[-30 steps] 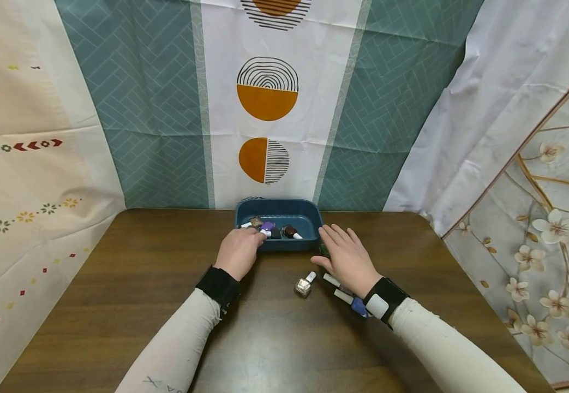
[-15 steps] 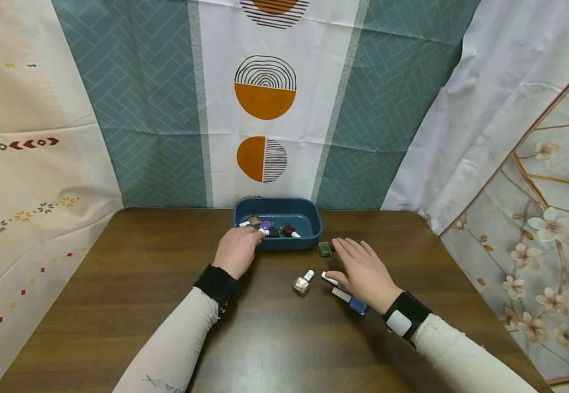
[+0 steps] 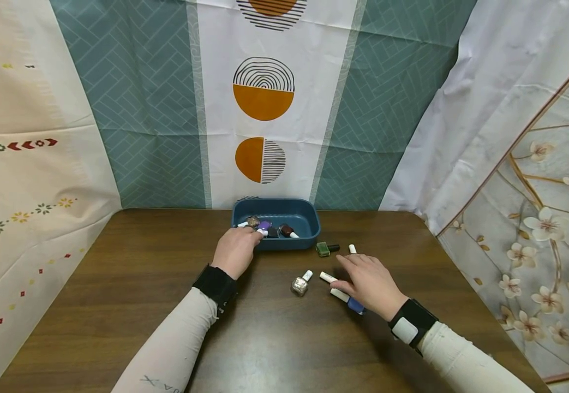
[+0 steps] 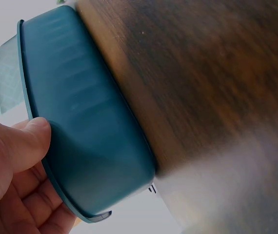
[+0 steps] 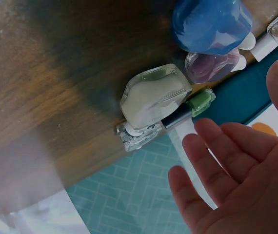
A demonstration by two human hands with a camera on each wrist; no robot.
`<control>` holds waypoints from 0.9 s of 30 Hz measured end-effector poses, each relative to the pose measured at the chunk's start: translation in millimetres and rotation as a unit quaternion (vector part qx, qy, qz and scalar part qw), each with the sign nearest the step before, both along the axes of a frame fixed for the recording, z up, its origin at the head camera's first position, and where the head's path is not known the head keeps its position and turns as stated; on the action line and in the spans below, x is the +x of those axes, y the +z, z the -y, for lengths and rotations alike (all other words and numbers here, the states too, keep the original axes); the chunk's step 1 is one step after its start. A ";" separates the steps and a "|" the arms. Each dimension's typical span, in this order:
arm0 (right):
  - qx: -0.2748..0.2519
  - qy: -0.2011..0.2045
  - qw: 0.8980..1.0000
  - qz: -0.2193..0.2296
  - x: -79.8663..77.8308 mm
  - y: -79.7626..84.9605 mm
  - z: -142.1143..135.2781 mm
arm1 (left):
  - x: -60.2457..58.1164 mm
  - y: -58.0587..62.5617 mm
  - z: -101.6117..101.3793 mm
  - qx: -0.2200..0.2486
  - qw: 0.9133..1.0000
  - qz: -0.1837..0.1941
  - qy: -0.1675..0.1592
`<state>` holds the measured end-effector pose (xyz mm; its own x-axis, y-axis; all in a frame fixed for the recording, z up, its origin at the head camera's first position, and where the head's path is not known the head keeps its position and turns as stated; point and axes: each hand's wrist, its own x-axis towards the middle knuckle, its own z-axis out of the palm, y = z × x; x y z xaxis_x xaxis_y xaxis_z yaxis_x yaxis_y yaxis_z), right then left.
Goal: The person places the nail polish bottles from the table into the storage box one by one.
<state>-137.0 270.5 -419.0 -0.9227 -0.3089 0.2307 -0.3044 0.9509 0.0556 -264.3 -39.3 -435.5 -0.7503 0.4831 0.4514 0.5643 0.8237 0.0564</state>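
My left hand [image 3: 235, 252] grips the near rim of a dark teal plastic bin [image 3: 289, 244] at its left end. In the left wrist view the thumb lies on the bin's outer wall [image 4: 85, 112], fingers curled over the inside. My right hand [image 3: 370, 284] hovers over nail polish bottles, fingers loosely spread, holding nothing. Below it lie a blue bottle [image 3: 355, 305] and others partly hidden. The right wrist view shows a whitish bottle [image 5: 156, 97], a purple one [image 5: 209, 66] and a clear glittery one [image 5: 138, 138]. A green bottle [image 3: 322, 249] with a black cap lies beside the bin.
Several nail polish bottles lie inside the bin's left and middle, among them a purple one [image 3: 264, 225] and a dark red one [image 3: 286, 230]. A glittery silver bottle [image 3: 299, 286] lies on the wooden table [image 3: 132, 295] between the hands. Patterned curtains [image 3: 166, 109] hang behind.
My right hand has moved right and back toward me from the bin's corner, uncovering the green bottle and a white cap. The left hand keeps its hold on the bin.
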 end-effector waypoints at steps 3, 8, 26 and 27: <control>-0.001 0.003 1.000 0.002 0.5 -0.9 -0.3 | 0.3 0.0 0.1 0.002 1.000 -0.003 -0.001; -0.003 0.017 1.000 0.000 0.6 -2.6 0.0 | 0.4 0.2 0.0 0.004 1.000 -0.003 -0.001; 0.008 0.030 0.999 0.010 0.6 -8.0 0.5 | -0.9 -0.4 -0.3 -0.001 1.000 0.000 -0.001; 0.008 0.030 0.999 0.011 0.2 -8.4 0.5 | -1.0 -0.5 -0.2 -0.001 1.000 0.000 0.000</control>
<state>-136.8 270.0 -427.4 -0.9070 -0.3679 0.2051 -0.3626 0.9297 0.0641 -265.3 -39.2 -436.0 -0.7501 0.4842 0.4506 0.5647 0.8234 0.0553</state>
